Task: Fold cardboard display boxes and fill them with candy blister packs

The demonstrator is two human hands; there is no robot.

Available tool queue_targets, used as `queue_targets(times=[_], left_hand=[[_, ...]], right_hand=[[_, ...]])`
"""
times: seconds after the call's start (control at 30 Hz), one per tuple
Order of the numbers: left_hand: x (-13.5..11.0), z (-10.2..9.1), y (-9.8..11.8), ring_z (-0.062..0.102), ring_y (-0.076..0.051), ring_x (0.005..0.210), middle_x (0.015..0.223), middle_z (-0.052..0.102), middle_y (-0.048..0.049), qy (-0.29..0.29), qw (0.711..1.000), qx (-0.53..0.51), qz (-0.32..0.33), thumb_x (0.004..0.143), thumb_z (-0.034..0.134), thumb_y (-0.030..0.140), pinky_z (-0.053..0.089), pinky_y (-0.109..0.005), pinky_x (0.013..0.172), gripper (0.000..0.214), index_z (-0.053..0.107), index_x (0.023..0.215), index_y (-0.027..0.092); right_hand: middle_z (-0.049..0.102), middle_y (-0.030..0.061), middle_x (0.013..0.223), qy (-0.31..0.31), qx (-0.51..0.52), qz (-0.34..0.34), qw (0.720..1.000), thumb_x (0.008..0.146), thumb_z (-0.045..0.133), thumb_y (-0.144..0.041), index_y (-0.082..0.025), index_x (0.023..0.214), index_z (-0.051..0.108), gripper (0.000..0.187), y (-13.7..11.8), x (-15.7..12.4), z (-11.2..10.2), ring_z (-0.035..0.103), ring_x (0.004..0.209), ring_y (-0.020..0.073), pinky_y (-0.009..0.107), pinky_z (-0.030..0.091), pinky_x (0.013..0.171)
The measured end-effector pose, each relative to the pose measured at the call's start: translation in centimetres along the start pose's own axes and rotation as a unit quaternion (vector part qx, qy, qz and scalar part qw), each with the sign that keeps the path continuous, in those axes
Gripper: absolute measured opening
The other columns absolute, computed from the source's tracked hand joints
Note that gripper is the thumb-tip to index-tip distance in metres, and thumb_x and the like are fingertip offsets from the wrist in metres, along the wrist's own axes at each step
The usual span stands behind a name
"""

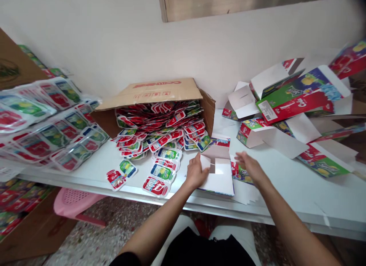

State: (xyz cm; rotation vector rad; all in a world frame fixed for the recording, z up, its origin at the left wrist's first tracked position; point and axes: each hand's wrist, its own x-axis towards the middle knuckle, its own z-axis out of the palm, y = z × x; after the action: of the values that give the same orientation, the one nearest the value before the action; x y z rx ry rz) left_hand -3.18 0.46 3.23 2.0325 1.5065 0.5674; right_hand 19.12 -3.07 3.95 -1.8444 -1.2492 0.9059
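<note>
In front of me on the table lies a small printed carton (224,178), its white inner flaps facing up and a slot between them. My left hand (197,172) is closed on its left side, thumb over a white flap. Just right of the carton, my right hand (249,166) hovers with fingers apart, slightly blurred and holding nothing. Below it lies another flat printed carton (241,173) on white card. To the left is a row of red and green bottle-shaped sachets (162,172), with two loose sachets (116,179) beside it.
A tipped brown cardboard box (166,90) spills many sachets by the wall. Sachet strips (57,125) are heaped at left. Opened Cola and Sprite cartons (300,102) pile up at right. A pink plastic stool (73,201) stands below the table's front edge.
</note>
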Motion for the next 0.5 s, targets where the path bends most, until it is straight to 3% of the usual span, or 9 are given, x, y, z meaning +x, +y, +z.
queue_targets(times=[0.07, 0.1, 0.17, 0.23, 0.37, 0.5], left_hand=[[0.2, 0.3, 0.0, 0.041, -0.032, 0.127, 0.138, 0.046, -0.0171, -0.005, 1.000, 0.001, 0.011, 0.077, 0.057, 0.030, 0.036, -0.045, 0.102, 0.073, 0.027, 0.141, 0.011], [0.2, 0.5, -0.1, 0.039, -0.032, 0.128, 0.139, 0.045, -0.0175, -0.010, 1.000, -0.017, 0.012, 0.077, 0.057, 0.030, 0.035, -0.046, 0.104, 0.075, 0.025, 0.142, 0.011], [0.3, 0.5, -0.5, 0.037, -0.031, 0.131, 0.142, 0.041, -0.0172, -0.027, 0.996, -0.081, 0.005, 0.078, 0.057, 0.029, 0.032, -0.046, 0.107, 0.077, 0.021, 0.144, 0.011], [-0.2, 0.3, -1.1, 0.037, -0.027, 0.133, 0.146, 0.037, -0.0157, -0.046, 0.989, -0.143, 0.001, 0.081, 0.055, 0.028, 0.032, -0.043, 0.109, 0.078, 0.016, 0.146, 0.012], [-2.7, -0.2, -2.3, 0.033, -0.025, 0.136, 0.152, 0.027, -0.0126, -0.060, 0.967, -0.244, 0.051, 0.083, 0.057, 0.030, 0.032, -0.041, 0.110, 0.082, 0.009, 0.148, 0.018], [-4.9, 0.2, -2.4, 0.028, -0.027, 0.138, 0.153, 0.022, -0.0110, -0.046, 0.958, -0.275, 0.073, 0.073, 0.071, 0.039, 0.030, -0.042, 0.112, 0.101, 0.007, 0.149, 0.022]], right_hand=[[0.054, 0.0115, 0.133, -0.021, 0.066, -0.018, 0.997, 0.091, 0.023, -0.062, -0.017, 0.135, 0.046, 0.068, -1.7, 1.8, -0.7, 0.055, 0.117, 0.0220, 0.033, 0.045, 0.094], [0.052, 0.0098, 0.135, -0.067, 0.069, -0.044, 0.994, 0.088, 0.034, -0.062, -0.018, 0.134, 0.048, 0.065, -2.4, 2.4, -0.6, 0.053, 0.119, 0.0223, 0.033, 0.044, 0.095], [0.057, 0.0075, 0.131, -0.185, 0.019, -0.108, 0.977, 0.081, 0.052, -0.059, -0.020, 0.127, 0.056, 0.060, -3.5, 2.7, 0.1, 0.054, 0.116, 0.0242, 0.034, 0.044, 0.096], [0.062, 0.0076, 0.124, -0.245, -0.045, -0.136, 0.959, 0.078, 0.059, -0.056, -0.019, 0.122, 0.061, 0.057, -3.6, 2.2, 1.3, 0.058, 0.110, 0.0253, 0.036, 0.044, 0.095], [0.058, 0.0103, 0.129, -0.167, -0.167, -0.158, 0.959, 0.083, 0.052, -0.054, -0.017, 0.127, 0.055, 0.059, -2.5, 0.6, 3.0, 0.053, 0.116, 0.0263, 0.037, 0.040, 0.097], [0.057, 0.0121, 0.128, -0.135, -0.298, -0.179, 0.928, 0.087, 0.046, -0.052, -0.018, 0.131, 0.051, 0.056, -2.6, -0.2, 3.4, 0.051, 0.116, 0.0283, 0.040, 0.036, 0.096]])
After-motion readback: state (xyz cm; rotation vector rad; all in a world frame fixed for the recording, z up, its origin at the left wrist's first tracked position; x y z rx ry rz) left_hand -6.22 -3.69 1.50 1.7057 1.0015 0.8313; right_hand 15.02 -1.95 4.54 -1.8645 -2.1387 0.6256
